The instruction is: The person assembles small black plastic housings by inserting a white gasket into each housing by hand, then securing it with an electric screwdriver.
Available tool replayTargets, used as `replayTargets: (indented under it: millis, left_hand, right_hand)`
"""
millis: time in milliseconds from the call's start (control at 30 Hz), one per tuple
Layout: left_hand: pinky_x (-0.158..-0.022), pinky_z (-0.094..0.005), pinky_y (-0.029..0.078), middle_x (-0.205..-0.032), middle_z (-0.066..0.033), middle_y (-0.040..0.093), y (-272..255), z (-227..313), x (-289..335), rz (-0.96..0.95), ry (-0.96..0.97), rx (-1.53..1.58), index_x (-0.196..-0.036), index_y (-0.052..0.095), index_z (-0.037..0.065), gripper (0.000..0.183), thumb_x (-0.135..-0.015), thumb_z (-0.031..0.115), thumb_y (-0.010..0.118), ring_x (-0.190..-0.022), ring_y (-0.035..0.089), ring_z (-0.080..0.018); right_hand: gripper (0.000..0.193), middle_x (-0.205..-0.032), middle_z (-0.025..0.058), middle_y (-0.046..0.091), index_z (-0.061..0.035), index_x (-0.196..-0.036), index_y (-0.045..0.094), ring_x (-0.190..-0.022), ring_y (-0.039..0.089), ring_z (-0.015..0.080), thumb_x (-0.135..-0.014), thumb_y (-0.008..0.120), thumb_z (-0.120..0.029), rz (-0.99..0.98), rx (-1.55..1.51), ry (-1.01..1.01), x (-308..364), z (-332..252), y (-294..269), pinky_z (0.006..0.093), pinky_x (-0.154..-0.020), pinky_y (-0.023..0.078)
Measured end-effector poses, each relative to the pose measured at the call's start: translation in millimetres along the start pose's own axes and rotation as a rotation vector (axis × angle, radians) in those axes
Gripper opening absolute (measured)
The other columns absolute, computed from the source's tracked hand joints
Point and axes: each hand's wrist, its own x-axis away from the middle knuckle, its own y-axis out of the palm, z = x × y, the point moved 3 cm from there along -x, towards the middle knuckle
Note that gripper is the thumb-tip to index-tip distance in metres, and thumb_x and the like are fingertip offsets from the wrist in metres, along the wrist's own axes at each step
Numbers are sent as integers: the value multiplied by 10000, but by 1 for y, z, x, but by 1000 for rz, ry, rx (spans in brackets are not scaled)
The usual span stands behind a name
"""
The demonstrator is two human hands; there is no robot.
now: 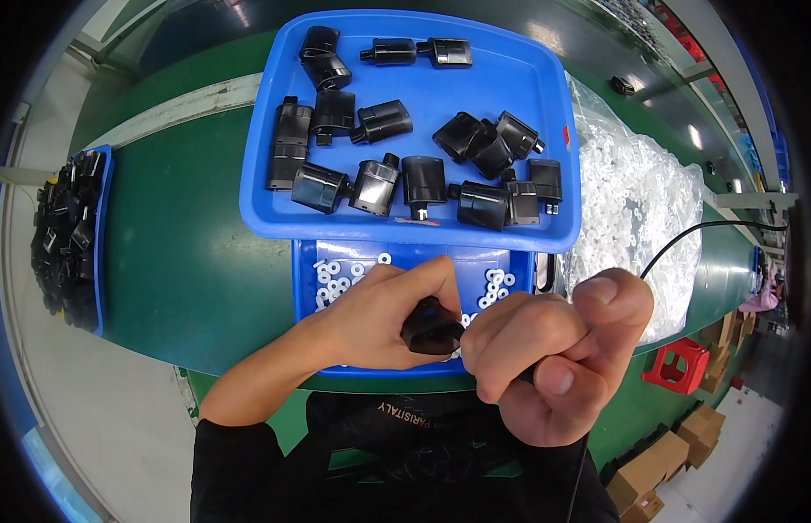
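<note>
My left hand (383, 318) is closed round a glossy black plastic pod (433, 329), its end facing my right hand. Close beside it, my right hand (562, 349) has its fingers curled and pressed together; what they hold is mostly hidden. Just below both hands is a blue lower tray (308, 279) with small white rings (334, 268) scattered in it. Behind that, a larger blue tray (475, 91) holds several black pods (383, 122) with short narrow necks, some upright and some on their sides.
A clear plastic bag (632, 200) full of white rings lies right of the trays. A black cable (710, 224) runs from the right edge to behind my right hand. At far left stands a blue bin (102, 235) heaped with black parts. A red stool (675, 366) and cardboard boxes (649, 471) are at right.
</note>
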Motion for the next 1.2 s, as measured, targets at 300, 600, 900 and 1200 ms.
replayTargets:
  millis: [300,600,900,1200]
  left_hand:
    - [-560,-331,483,-748,-90,628,2,2,1,-30,-98,25,-938,487,51,376,-702,93,777,-661,656,-276]
    - [-574,-337,487,-743,-92,629,3,0,3,-37,-81,-5,-940,487,45,379,-706,106,780,-676,658,-282]
    - [-582,-373,491,-759,-125,638,-1,0,1,-1,-15,-111,-945,487,45,402,-688,116,788,-713,654,-340]
    - [-573,-429,479,-749,-114,635,5,-15,6,-3,-156,-316,-918,484,76,377,-683,132,773,-726,640,-383]
  right_hand:
    - [409,-587,146,556,78,-1240,323,-411,430,164,-850,407,-10,24,26,-24,6,-3,6,287,-424,371]
    - [404,-621,162,563,185,-1178,373,-482,461,140,-797,375,50,144,-35,-50,11,1,6,254,-490,375]
    - [329,-552,142,531,-11,-1194,328,-404,425,190,-904,449,-105,1,117,113,2,5,6,313,-451,400]
    - [323,-663,174,565,77,-1108,465,-532,485,184,-926,361,-169,57,123,168,21,20,-1,307,-500,399]
